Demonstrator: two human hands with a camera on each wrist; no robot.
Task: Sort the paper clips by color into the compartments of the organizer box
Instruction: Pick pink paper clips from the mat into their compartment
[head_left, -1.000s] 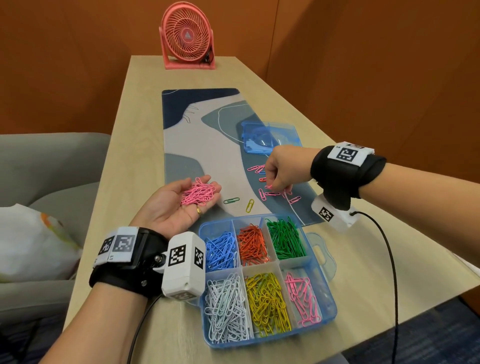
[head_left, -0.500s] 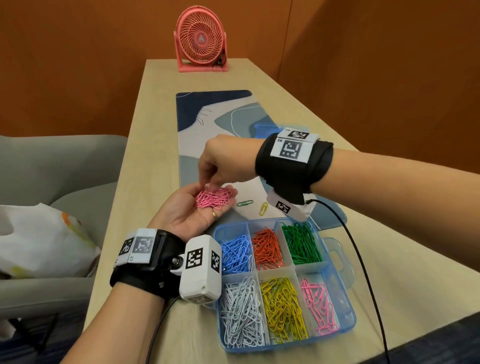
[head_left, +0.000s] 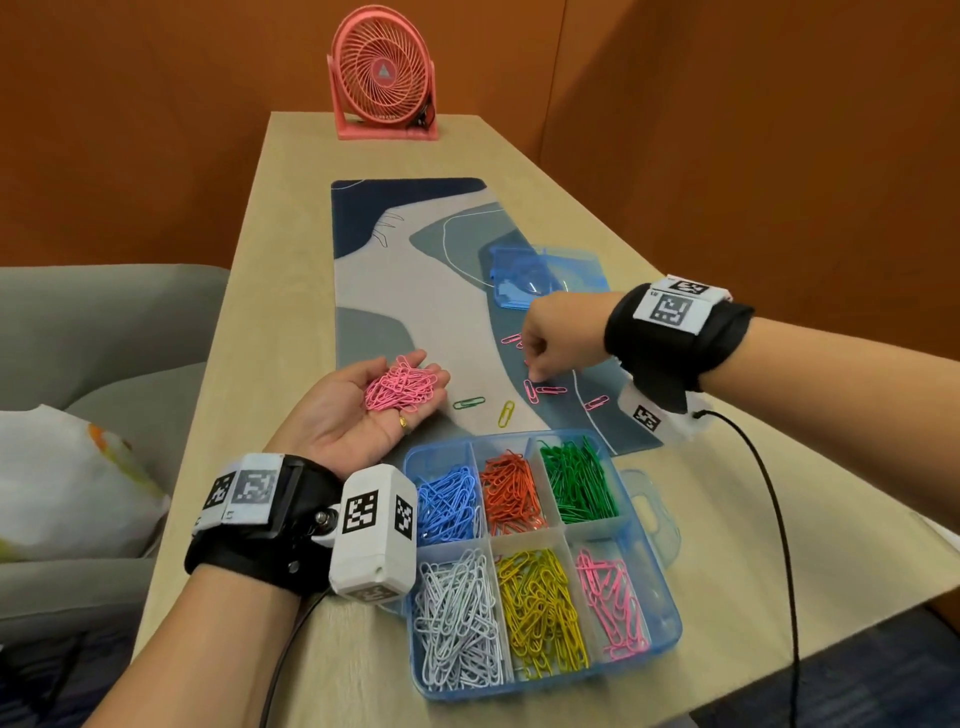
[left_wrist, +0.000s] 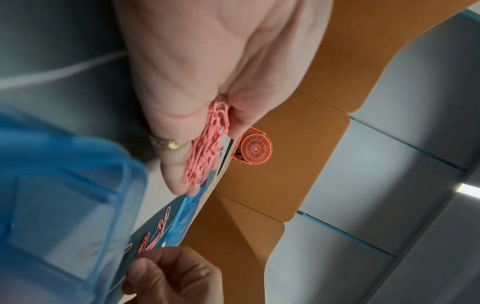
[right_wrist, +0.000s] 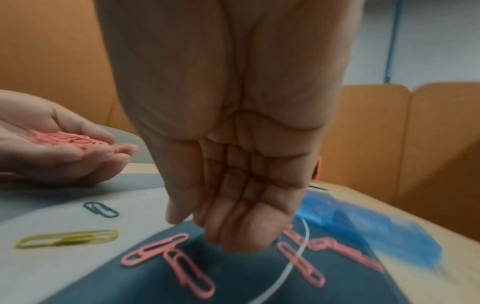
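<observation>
My left hand (head_left: 358, 421) lies palm up beside the mat, carrying a pile of pink clips (head_left: 400, 387) on its relaxed fingers; the left wrist view shows the same pile (left_wrist: 207, 144). My right hand (head_left: 540, 371) hovers with curled fingers just above loose pink clips (head_left: 540, 389) on the mat, and I see nothing in its fingers (right_wrist: 233, 232). A green clip (head_left: 469, 402) and a yellow clip (head_left: 506, 413) lie between the hands. The blue organizer box (head_left: 672, 618) sits near me, with a partly filled pink compartment (head_left: 613, 603) at the front right.
The box's blue lid (head_left: 550, 275) lies on the patterned mat (head_left: 415, 291) behind my right hand. A pink fan (head_left: 383, 73) stands at the table's far end. A grey sofa (head_left: 78, 338) with a white bag (head_left: 62, 493) is to the left.
My right hand dropped clips into the left palm half a second ago, then swung back right to the loose pink clips. The left hand has stayed put.
</observation>
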